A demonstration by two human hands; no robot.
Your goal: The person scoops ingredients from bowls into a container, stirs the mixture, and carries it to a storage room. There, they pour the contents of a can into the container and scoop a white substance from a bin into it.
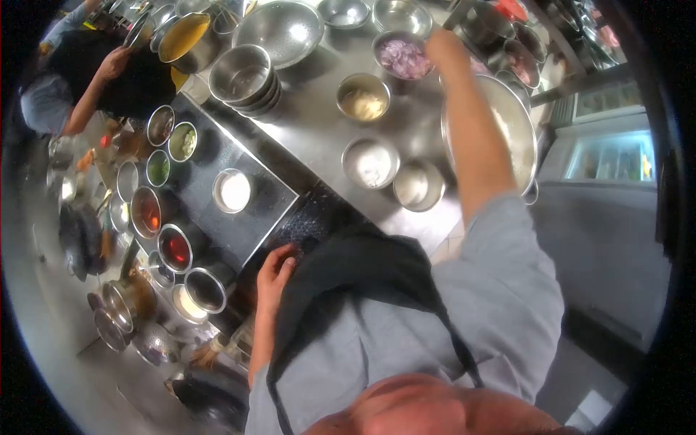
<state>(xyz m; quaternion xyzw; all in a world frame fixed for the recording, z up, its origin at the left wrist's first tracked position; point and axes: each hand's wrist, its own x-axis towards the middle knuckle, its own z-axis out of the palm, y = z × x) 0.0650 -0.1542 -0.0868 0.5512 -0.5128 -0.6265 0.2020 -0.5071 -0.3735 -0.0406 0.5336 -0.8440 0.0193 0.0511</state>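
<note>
- One bowl of sliced purple onion point(404, 61).
- One bowl of pale yellow food point(364, 105).
- One bowl with white contents point(373, 168), and one pale-looking bowl point(419, 185) beside it.
- One stack of steel bowls point(243, 76); the number nested in it cannot be told.
- One wide steel bowl point(279, 32) near that stack.
- One large round pan point(523, 138), partly behind an arm.
- One bright white container point(234, 191) on the dark panel.
- Two containers of red liquid point(175, 249).
- Two containers with green contents point(158, 169), one darker, one paler.
- One perforated bowl point(156, 345), lower left.
</note>
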